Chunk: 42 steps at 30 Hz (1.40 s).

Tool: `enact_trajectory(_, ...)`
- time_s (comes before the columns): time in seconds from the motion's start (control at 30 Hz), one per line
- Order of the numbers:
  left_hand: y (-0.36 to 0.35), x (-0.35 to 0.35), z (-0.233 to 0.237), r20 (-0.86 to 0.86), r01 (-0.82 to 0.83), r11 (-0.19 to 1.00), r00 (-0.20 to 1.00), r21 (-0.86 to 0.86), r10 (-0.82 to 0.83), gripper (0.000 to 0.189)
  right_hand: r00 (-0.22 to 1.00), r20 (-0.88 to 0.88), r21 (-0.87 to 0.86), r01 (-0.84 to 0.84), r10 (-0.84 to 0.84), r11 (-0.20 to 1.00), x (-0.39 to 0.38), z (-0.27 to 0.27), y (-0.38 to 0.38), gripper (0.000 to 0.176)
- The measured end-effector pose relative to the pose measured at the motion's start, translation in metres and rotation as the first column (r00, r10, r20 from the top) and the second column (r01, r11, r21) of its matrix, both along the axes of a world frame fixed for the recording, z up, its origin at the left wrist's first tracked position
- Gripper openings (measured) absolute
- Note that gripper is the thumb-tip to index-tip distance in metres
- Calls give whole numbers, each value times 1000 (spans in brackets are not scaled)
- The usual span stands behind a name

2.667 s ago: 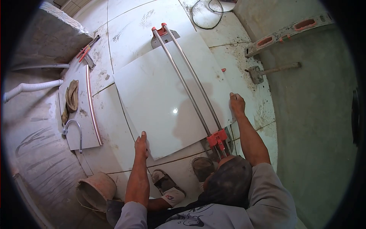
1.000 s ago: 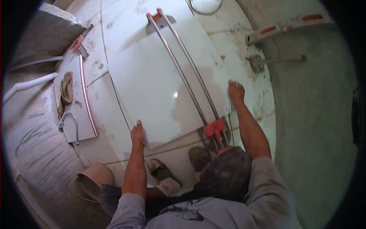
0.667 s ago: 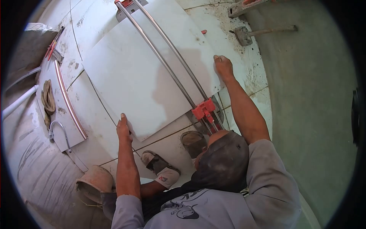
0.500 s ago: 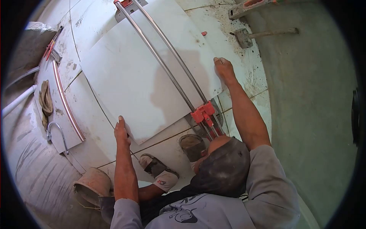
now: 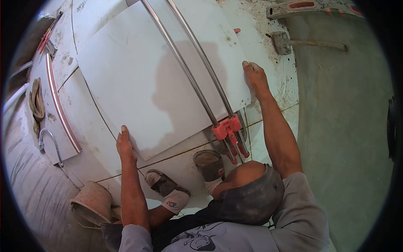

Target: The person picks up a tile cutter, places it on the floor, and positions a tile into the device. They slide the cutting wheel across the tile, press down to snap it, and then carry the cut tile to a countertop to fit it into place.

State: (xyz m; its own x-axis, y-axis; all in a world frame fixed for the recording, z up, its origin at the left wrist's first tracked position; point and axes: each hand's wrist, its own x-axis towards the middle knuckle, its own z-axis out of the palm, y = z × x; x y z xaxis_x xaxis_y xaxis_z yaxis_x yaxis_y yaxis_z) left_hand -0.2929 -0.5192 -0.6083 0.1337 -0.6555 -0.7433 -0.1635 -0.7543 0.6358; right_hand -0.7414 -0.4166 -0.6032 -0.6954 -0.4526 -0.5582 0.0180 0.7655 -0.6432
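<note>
A large white floor tile [image 5: 138,80] lies on a manual tile cutter, under its two steel rails [image 5: 189,63]. The cutter's red carriage and handle [image 5: 228,130] sit at the near end of the rails. My left hand [image 5: 124,143] grips the tile's near left edge. My right hand [image 5: 255,77] holds the tile's right edge, beside the rails. My feet in sandals [image 5: 166,187] stand on the tiled floor just below the tile.
A mallet [image 5: 289,43] and a long spirit level [image 5: 310,6] lie at the upper right by the grey screed. A narrow tile strip with a faucet [image 5: 48,140] and gloves [image 5: 37,98] lies at left. An orange bucket [image 5: 90,202] stands at lower left.
The view has dropped closer to the tile. Both hands have stayed on the tile's edges, and the tile has shifted slightly under the rails.
</note>
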Motion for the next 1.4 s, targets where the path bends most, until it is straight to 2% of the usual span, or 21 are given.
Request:
enact_trajectory(0.07, -1, 5, -4, 67, 9, 1000, 998, 16, -10, 31, 1000, -27, -7, -8, 7, 1000, 0, -5, 2, 38)
enact_trajectory(0.17, -2, -8, 7, 68, 4, 1000, 998, -3, -4, 32, 995, -97, -12, -20, 19, 1000, 2, -11, 5, 36)
enact_trajectory(0.23, -2, 11, -4, 77, 38, 998, 996, 43, -42, 33, 990, -140, 0, -28, 27, 1000, 5, -13, 8, 35)
enact_trajectory(0.3, -4, 8, -6, 79, 66, 994, 994, 89, -74, 36, 906, -413, -50, -123, 92, 991, 15, -6, 18, 36)
enact_trajectory(0.4, -7, -5, 5, 66, 2, 999, 998, 37, -4, 31, 902, -416, 17, -119, 116, 993, 19, 10, 67, 45)
enact_trajectory(0.5, -7, 4, 0, -24, 55, 998, 998, -5, -56, 31, 880, -435, 176, -125, 191, 976, 30, 26, 145, 47)
enact_trajectory(0.6, -7, 14, -4, -42, 105, 994, 994, 39, -103, 33, 893, -393, 280, -110, 219, 954, 69, 52, 200, 43)
enact_trajectory(0.67, -9, -9, 12, -37, 57, 998, 998, 34, -56, 30, 942, -269, 347, -101, 202, 932, 88, 54, 219, 40)
enact_trajectory(0.73, -12, -6, 10, -26, 1, 1000, 1000, 12, -1, 29, 937, -285, 328, -104, 204, 939, 87, 47, 216, 39)
enact_trajectory(0.77, -9, 10, -5, -42, 50, 999, 998, -6, -50, 29, 932, -305, 310, -99, 197, 945, 86, 43, 213, 38)
enact_trajectory(0.9, -12, 11, 6, -62, 130, 991, 989, -14, -131, 31, 907, -364, 220, -138, 213, 966, 59, 27, 170, 34)
enact_trajectory(0.97, -10, 7, 4, -82, 139, 989, 986, -39, -142, 32, 951, -197, 266, -182, 238, 947, 55, 35, 142, 33)
enact_trajectory(1.07, -11, 7, -2, -38, 24, 998, 999, -57, -27, 35, 950, -161, 262, -219, 266, 940, 49, 24, 138, 34)
enact_trajectory(1.13, -10, 19, -9, 40, 133, 991, 990, -16, -132, 37, 946, -143, 275, -245, 292, 930, 45, 23, 129, 35)
enact_trajectory(1.2, -13, 18, -3, 47, 121, 993, 992, -13, -120, 40, 964, -89, 304, -214, 251, 928, 44, 27, 117, 34)
enact_trajectory(1.27, -15, 22, -5, 30, 145, 988, 989, 57, -146, 43, 953, -79, 319, -255, 294, 913, 53, 32, 115, 34)
enact_trajectory(1.33, -12, 29, -15, 33, 144, 989, 989, 15, -145, 45, 934, -28, 423, -312, 357, 851, 63, 36, 126, 35)
enact_trajectory(1.4, -12, 27, -13, 7, 133, 990, 991, 37, -133, 43, 940, 8, 425, -312, 341, 850, 81, 42, 149, 38)
